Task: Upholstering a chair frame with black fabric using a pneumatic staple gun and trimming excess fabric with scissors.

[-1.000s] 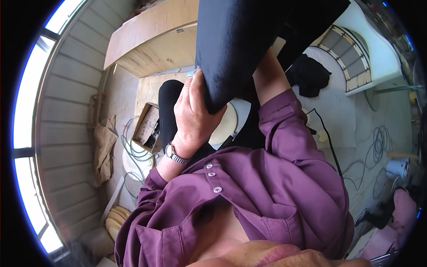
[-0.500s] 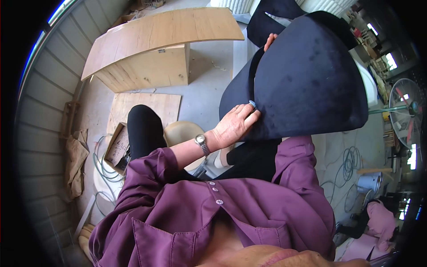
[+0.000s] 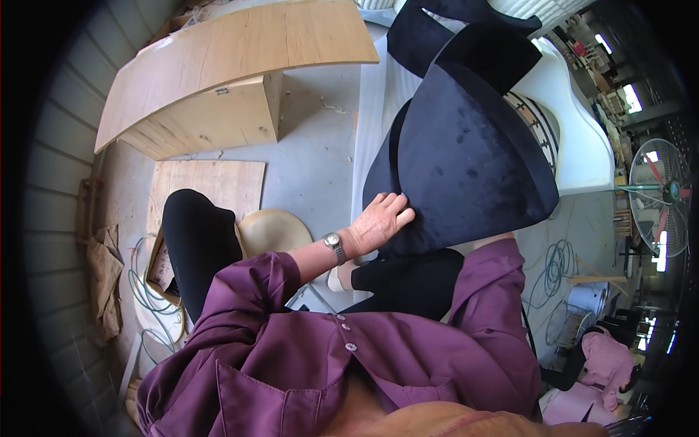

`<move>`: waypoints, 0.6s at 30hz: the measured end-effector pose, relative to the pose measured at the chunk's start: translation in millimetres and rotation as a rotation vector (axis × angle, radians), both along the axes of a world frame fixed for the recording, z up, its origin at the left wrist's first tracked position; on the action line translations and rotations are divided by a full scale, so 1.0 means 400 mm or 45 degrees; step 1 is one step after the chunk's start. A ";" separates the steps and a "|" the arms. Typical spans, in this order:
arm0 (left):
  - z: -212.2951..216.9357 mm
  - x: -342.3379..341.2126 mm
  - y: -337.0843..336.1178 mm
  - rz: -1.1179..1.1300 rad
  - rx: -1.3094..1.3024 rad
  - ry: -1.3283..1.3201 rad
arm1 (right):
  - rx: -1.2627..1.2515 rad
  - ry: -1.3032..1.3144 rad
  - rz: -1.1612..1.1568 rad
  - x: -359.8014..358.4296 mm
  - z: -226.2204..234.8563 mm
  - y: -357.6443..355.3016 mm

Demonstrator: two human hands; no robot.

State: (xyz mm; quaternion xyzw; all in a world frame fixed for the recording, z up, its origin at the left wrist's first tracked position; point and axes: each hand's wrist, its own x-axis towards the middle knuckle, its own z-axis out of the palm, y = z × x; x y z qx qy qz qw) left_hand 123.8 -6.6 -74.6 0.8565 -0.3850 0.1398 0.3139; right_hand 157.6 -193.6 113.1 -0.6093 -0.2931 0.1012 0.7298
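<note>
A large curved piece covered in dark navy velvet-like fabric (image 3: pixel 466 153) is propped over my lap, its rounded panel facing up. A dark slot runs along its left side between the panel and a side flap. My left hand (image 3: pixel 380 224), with a watch on the wrist, grips the piece at the lower end of that slot, fingers curled in. What the fingertips pinch inside the fold is hidden. My right forearm, in a purple sleeve (image 3: pixel 499 266), goes under the piece, and the right hand is out of sight behind it.
A wooden box with a curved board (image 3: pixel 240 54) on top stands far left. More dark covered pieces (image 3: pixel 422 40) and a white curved shell (image 3: pixel 582 131) lie beyond. A round stool (image 3: pixel 273 233), a fan (image 3: pixel 659 193), coiled hoses (image 3: pixel 550 273) and a person in pink (image 3: pixel 608 360) are around.
The velvet piece has tilted and shifted slightly left and down, uncovering the white shell. My right fingertips, visible before at its far edge, are now hidden. The small bluish bit by my left fingertips no longer shows.
</note>
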 end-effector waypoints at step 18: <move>-0.001 -0.018 -0.325 -0.157 0.309 -0.215 | -2.386 -0.924 -1.235 -0.141 0.110 -0.261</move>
